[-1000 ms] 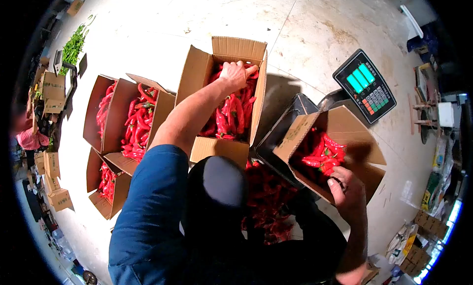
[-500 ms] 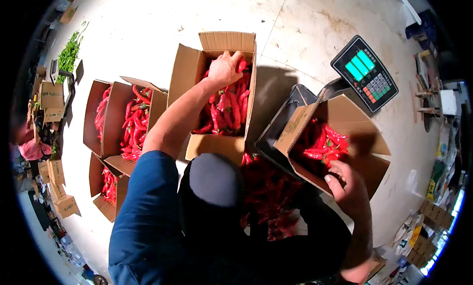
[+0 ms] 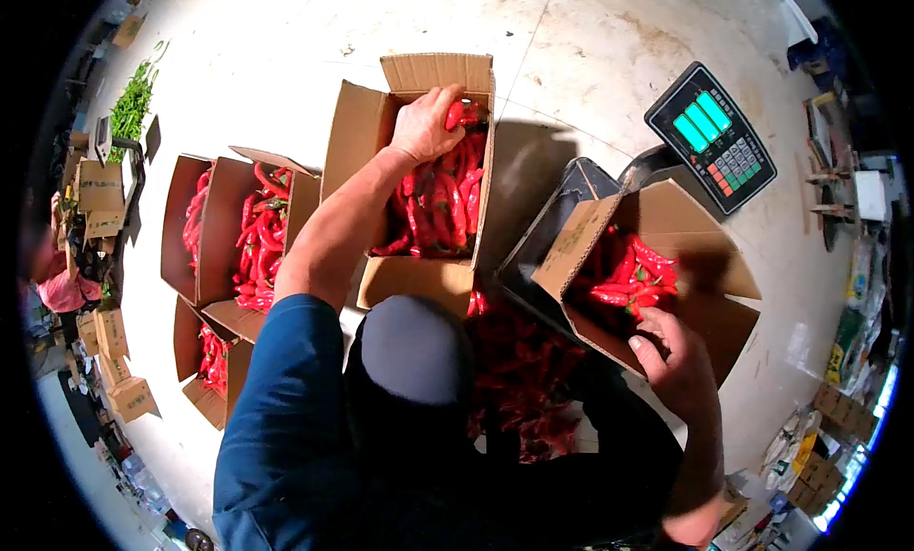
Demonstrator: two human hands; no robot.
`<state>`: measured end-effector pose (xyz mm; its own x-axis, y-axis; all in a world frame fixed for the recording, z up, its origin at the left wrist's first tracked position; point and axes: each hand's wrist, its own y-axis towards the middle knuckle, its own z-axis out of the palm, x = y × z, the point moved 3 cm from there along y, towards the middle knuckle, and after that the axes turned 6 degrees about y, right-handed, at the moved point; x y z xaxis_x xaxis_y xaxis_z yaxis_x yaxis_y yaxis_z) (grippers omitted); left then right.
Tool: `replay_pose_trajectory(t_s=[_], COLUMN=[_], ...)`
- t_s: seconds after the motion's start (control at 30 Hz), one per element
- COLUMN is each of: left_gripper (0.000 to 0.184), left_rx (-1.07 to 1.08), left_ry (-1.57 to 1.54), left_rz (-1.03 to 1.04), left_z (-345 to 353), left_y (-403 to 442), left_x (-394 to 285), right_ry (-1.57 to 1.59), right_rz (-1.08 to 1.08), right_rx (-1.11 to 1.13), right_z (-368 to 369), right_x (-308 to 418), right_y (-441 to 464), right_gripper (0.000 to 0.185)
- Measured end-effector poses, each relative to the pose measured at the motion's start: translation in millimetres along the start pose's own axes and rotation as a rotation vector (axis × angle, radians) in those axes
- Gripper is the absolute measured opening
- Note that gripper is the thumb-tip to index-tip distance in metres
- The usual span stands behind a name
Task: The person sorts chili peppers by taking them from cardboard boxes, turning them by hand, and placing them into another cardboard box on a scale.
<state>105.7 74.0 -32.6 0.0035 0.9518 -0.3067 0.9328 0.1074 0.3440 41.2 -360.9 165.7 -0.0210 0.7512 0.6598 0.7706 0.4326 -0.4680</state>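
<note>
My left hand is over the top of the middle cardboard box, its fingers closed round a red pepper. Red peppers fill that box below it. My right hand rests at the near edge of the right box, fingers bent beside the red peppers inside; whether it grips one is unclear. This box stands tilted on a black scale, whose lit display is at the back right.
Several open boxes of red peppers stand at the left. Loose red peppers lie in shadow near my body. Green peppers are at the far left, with a person in pink and stacked boxes nearby.
My left hand has drawn back slightly from the box's far end, and a pepper now shows in its fingers. My right hand has stayed at the right box's edge.
</note>
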Motion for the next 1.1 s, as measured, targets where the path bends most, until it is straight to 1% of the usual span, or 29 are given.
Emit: replay_pose_trajectory(t_s=[0.03,0.1,0.13,0.17,0.23,0.3,0.37,0.43,0.47,0.57,0.6,0.63,0.67,0.7,0.77,0.8,0.83,0.9,0.93,0.97,1.03,1.1], left_gripper=[0.061,0.061,0.061,0.056,0.057,0.053,0.049,0.052,0.049,0.046,0.045,0.043,0.039,0.035,0.037,0.038,0.036,0.033,0.030,0.029,0.027,0.038], left_rx=[-0.005,-0.081,-0.092,-0.192,-0.283,-0.355,-0.428,-0.438,-0.459,-0.251,-0.257,-0.190,-0.188,-0.183,-0.201,-0.137,-0.093,0.094,0.100,0.101,0.165,0.151], left_ry=[-0.023,-0.102,-0.143,-0.217,-0.345,-0.561,-0.777,-0.974,-1.134,-1.536,-1.640,-1.820,-1.862,-1.907,-2.029,-2.054,-2.153,-2.313,-2.333,-2.354,-2.401,-2.378], left_rz=[-0.012,-0.017,-0.055,-0.089,-0.209,-0.311,-0.312,-0.363,-0.393,-0.441,-0.466,-0.413,-0.448,-0.478,-0.579,-0.535,-0.493,-0.280,-0.282,-0.278,-0.227,-0.208], left_z=[-7.6,-21.2,-34.5,-43.1,-63.1,-82.5,-104.4,-126.0,-132.3,-146.0,-148.0,-150.0,-159.2,-170.6,-188.4,-193.3,-195.7,-207.2,-215.8,-224.8,-232.2,-240.1], left_y=[1.9,5.7,8.9,10.5,21.7,31.5,38.1,41.9,42.5,37.6,36.7,36.3,35.9,35.3,33.7,32.8,34.1,33.9,31.7,28.8,25.7,17.6], left_x=[-0.1,1.8,-1.3,-0.8,1.4,7.9,10.3,9.9,4.8,-6.1,-17.2,-28.1,-47.8,-72.6,-115.6,-130.1,-145.1,-170.8,-186.8,-203.0,-225.2,-248.2], right_ry=[0.000,-0.006,-0.012,-0.018,-0.019,-0.011,0.005,0.022,0.030,0.129,0.132,0.134,0.135,0.161,0.215,0.280,0.367,0.555,0.632,0.670,0.842,1.022], right_rz=[0.005,0.006,0.000,-0.006,0.001,-0.007,-0.025,-0.063,-0.083,-0.191,-0.226,-0.262,-0.298,-0.259,-0.180,-0.220,-0.282,-0.314,-0.293,-0.314,-0.389,-0.406], right_rx=[0.006,0.014,0.018,0.024,0.017,0.016,0.019,0.015,0.012,-0.012,-0.045,-0.080,-0.118,-0.137,-0.176,-0.191,-0.210,-0.203,-0.180,-0.166,-0.113,-0.048], right_z=[-0.1,0.6,0.8,1.4,2.3,3.6,3.9,3.6,2.9,4.0,4.7,5.6,5.6,6.0,5.5,4.0,7.0,7.5,6.8,6.1,9.2,13.8], right_x=[1.5,2.3,2.2,2.1,4.3,6.3,6.7,13.8,17.6,24.1,25.9,26.8,27.9,28.1,33.2,41.7,45.6,68.1,79.6,87.4,95.2,105.6], right_y=[0.3,1.0,1.7,2.1,2.8,3.2,3.2,3.2,2.7,0.6,-0.5,-1.8,-3.4,-3.2,-1.0,-4.1,-5.4,-19.1,-24.8,-28.5,-34.3,-43.0], right_gripper=[0.040,0.040,0.039,0.038,0.038,0.037,0.037,0.035,0.035,0.032,0.031,0.031,0.031,0.030,0.030,0.030,0.029,0.028,0.027,0.027,0.031,0.036])
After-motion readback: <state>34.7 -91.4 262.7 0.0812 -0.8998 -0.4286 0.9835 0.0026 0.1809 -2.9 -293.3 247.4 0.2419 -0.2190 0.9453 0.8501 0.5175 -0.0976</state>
